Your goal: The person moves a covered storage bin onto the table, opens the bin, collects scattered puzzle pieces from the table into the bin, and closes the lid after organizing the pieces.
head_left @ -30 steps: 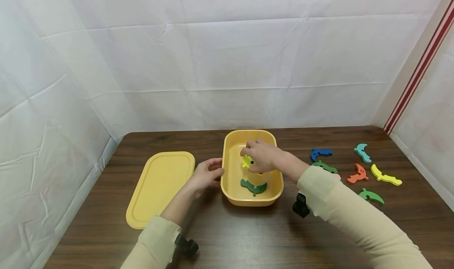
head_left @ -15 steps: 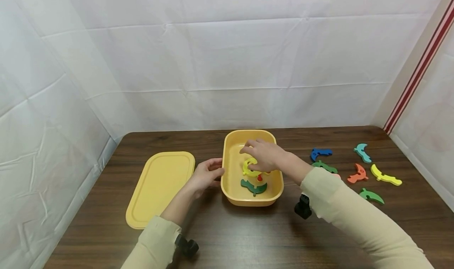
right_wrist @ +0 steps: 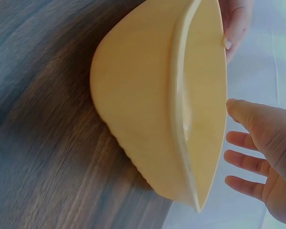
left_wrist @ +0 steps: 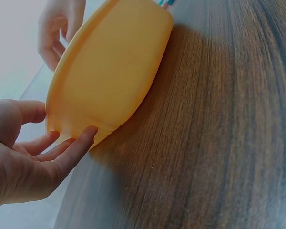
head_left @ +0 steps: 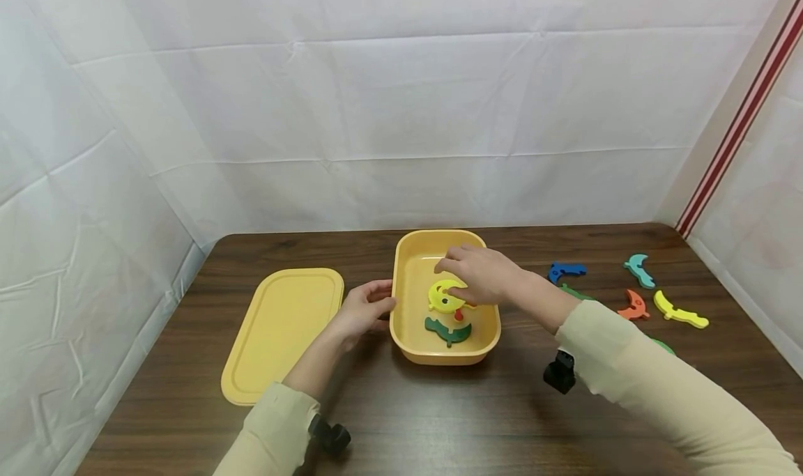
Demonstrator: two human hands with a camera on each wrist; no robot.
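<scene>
At the left of the head view, a flat yellow lid (head_left: 282, 336) lies on the dark wooden table (head_left: 408, 420). To the right of it, the left hand (head_left: 364, 309) comes up from the lower left, with a black device (head_left: 330, 435) at the wrist. This hand is partly open, its fingers a little spread. The thumb is at the rim of the yellow box (head_left: 412, 267) and fingertips touch its outer wall, without closing round it.

The box stands in the middle of the frame. Inside it, in its lower half, lie a round yellow piece (head_left: 442, 300), a small red piece (head_left: 459, 315) just beside it and, below them, a dark green piece (head_left: 448, 332).

The right hand (head_left: 478, 275) is above the right part of the box. Its fingers are loosely extended and apart, and they have hold of nothing. The thumb overlaps the round yellow piece in the head view; I cannot tell if it touches.

Farther right on the table there are a blue piece (head_left: 567, 270), a green piece (head_left: 574, 293) partly hidden by the right arm, an orange piece (head_left: 635, 304), a light blue piece (head_left: 639, 270) and a curved yellow piece (head_left: 680, 311). At the right edge, a red stripe (head_left: 740, 117) runs up the white cloth (head_left: 768, 190).
</scene>
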